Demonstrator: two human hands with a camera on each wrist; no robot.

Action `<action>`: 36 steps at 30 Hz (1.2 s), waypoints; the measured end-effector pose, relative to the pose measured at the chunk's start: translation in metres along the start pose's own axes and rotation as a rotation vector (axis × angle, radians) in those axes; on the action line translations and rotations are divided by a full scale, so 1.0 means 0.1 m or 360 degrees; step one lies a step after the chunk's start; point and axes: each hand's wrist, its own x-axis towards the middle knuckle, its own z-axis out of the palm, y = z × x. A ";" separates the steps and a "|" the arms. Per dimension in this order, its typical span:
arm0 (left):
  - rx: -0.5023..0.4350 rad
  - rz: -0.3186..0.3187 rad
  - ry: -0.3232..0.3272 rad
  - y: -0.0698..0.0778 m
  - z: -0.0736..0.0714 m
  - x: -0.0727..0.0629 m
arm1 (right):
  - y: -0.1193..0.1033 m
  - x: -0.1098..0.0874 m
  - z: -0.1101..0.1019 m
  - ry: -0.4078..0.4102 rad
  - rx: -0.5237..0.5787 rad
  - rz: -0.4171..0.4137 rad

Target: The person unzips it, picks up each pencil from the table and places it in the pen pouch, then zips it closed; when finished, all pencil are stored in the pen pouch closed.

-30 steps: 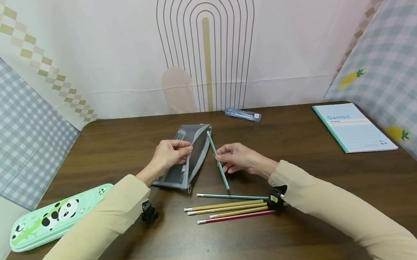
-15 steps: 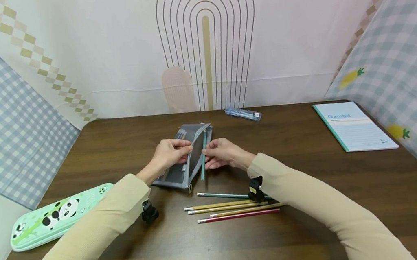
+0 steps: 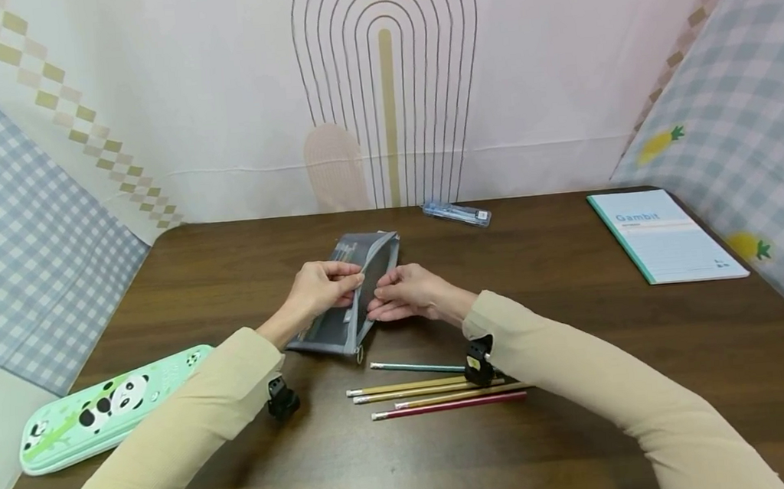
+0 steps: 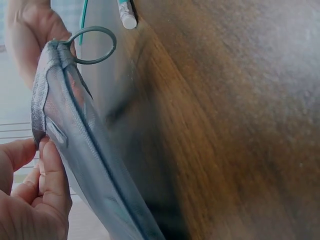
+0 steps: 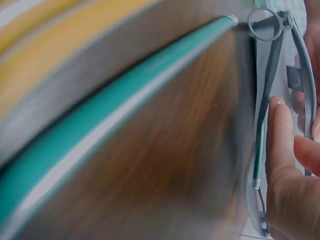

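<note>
A grey mesh zip pouch [image 3: 333, 332] lies on the table with its mouth parted and slender items showing through the mesh. My left hand [image 3: 319, 290] pinches the near-left edge of the mouth between thumb and fingers. My right hand [image 3: 413, 293] is at the opposite side of the mouth, its fingers extended at the opening and nothing pinched in them. Just inside the pouch, a teal pencil [image 5: 259, 155] lies along the edge in the right wrist view. A ring zip pull [image 4: 95, 45] hangs from the pouch's end in the left wrist view.
Below the right forearm lie a second teal pencil [image 3: 415, 367], several yellow pencils [image 3: 410, 386] and a red pencil [image 3: 446, 406]. A green panda pencil case [image 3: 118, 408] sits left, a clear blue packet [image 3: 455, 214] at the back, a notebook [image 3: 668, 238] at right.
The right hand has moved left to the pouch with a teal pencil, put it inside the mouth and let it go. The left hand has kept its pinch on the edge.
</note>
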 end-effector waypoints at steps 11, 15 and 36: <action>-0.0024 0.0025 -0.0008 -0.02 0.01 -0.01 | 0.27 -0.42 -0.38 -0.0158 -0.0766 -0.0189; -0.0012 0.0036 -0.0013 -0.04 0.00 0.00 | 0.37 -0.53 -0.49 -0.0232 -0.0983 -0.0253; -0.0006 0.0043 -0.0030 -0.05 0.02 0.01 | 0.46 -0.63 -0.46 -0.0445 -0.1287 -0.0540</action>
